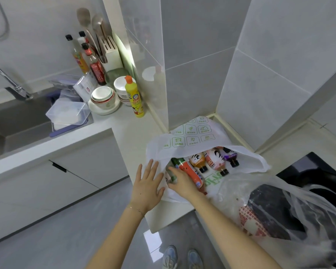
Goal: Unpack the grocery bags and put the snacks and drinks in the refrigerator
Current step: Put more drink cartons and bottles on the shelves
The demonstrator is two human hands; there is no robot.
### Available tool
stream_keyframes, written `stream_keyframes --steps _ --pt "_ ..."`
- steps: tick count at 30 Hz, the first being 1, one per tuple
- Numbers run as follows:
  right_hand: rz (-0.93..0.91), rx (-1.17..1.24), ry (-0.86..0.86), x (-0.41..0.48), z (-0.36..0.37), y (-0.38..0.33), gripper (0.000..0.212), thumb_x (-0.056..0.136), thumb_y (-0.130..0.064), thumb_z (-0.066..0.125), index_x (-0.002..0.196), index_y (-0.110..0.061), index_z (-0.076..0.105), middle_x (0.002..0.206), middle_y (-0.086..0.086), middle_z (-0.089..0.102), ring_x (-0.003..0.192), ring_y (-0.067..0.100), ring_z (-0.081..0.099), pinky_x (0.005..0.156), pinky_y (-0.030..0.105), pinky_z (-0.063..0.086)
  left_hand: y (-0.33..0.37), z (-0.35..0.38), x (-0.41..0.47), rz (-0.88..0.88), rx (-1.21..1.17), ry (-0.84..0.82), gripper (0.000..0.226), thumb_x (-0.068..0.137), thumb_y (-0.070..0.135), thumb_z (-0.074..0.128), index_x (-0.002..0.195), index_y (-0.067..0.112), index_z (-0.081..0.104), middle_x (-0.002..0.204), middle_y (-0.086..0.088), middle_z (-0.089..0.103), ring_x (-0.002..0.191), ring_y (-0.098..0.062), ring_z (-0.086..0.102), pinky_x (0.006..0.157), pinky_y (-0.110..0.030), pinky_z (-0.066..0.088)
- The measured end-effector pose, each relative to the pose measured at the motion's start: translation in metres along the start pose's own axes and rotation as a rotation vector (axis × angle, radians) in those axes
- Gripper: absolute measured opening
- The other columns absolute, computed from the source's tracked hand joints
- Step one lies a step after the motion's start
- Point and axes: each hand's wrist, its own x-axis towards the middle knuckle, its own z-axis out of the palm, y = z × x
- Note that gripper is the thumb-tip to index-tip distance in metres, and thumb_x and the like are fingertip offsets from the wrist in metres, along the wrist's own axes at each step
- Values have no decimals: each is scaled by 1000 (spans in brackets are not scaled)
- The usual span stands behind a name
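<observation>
Head view — unpacking step, at its start. White grocery bag [192,136] lies open on the counter [128,121], holding drink bottles on their sides: green bottle [176,162], red bottle [190,171], orange bottle [197,160], pink bottle [213,158] and purple bottle [230,155]. Left hand [146,183] is spread flat, fingers straight, pressing the bag's left edge aside. Right hand [179,181] reaches into the mouth beside the green and red bottles; whether its fingers have closed on one cannot be told. A second, clear bag [279,210] rests just beside it, over the stove [318,171]. No refrigerator shows. The next move likely calls for a firm grasp round one bottle — then a lift clear of the loose plastic.
</observation>
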Motion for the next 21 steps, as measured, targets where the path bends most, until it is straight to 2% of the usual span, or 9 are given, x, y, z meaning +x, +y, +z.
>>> stream_keyframes --steps 3,5,7,10,14,16,18,21 --pt "10 29 -34 6 9 -1 42 83 -17 66 123 -22 53 112 -4 61 97 14 61 88 36 53 -2 -1 -2 2 -22 10 43 83 43 39 103 18 69 143 -14 49 138 -33 36 113 -52 11" --pt "17 35 -6 10 16 0 39 83 -20 66 120 -21 54 111 -5 62 97 13 60 88 34 52 -4 0 -3 -7 -13 17 39 82 42 42 100 18 68 142 -15 50 138 -34 36 114 -52 10" --pt "55 52 41 11 21 1 38 85 -22 67 122 -16 57 115 -1 64 103 15 60 90 30 49 -7 2 -3 -7 8 40 32 79 40 55 99 18 68 141 -16 51 138 -34 32 114 -51 8" --pt "138 72 82 11 32 3 25 86 -28 67 105 -13 64 101 2 70 95 19 65 78 26 48 -9 5 -1 -20 10 22 37 65 36 79 96 18 69 138 -17 54 136 -35 38 113 -50 8" --pt "195 -7 198 12 39 2 29 82 -30 69 103 -11 62 94 4 69 87 22 65 68 25 44 -11 8 -1 -43 -14 -6 41 63 35 81 97 17 69 135 -17 56 131 -37 47 113 -50 8" --pt "229 -11 249 11 36 1 33 80 -30 71 104 -11 60 92 5 67 86 23 64 67 27 46 -13 11 -2 -59 -24 -37 44 61 36 83 98 16 70 133 -17 58 129 -37 49 111 -51 15" --pt "244 33 307 9 30 2 35 78 -28 73 104 -10 57 94 4 64 84 20 61 65 29 46 -14 16 -1 -70 -24 -63 42 65 38 80 100 17 71 131 -16 59 128 -37 50 106 -52 22" --pt "201 73 396 3 17 0 35 78 -26 74 102 -9 55 92 -2 55 81 14 51 64 23 36 -9 17 4 -98 -92 -75 40 81 44 47 100 18 70 129 -14 61 127 -34 47 105 -51 27"
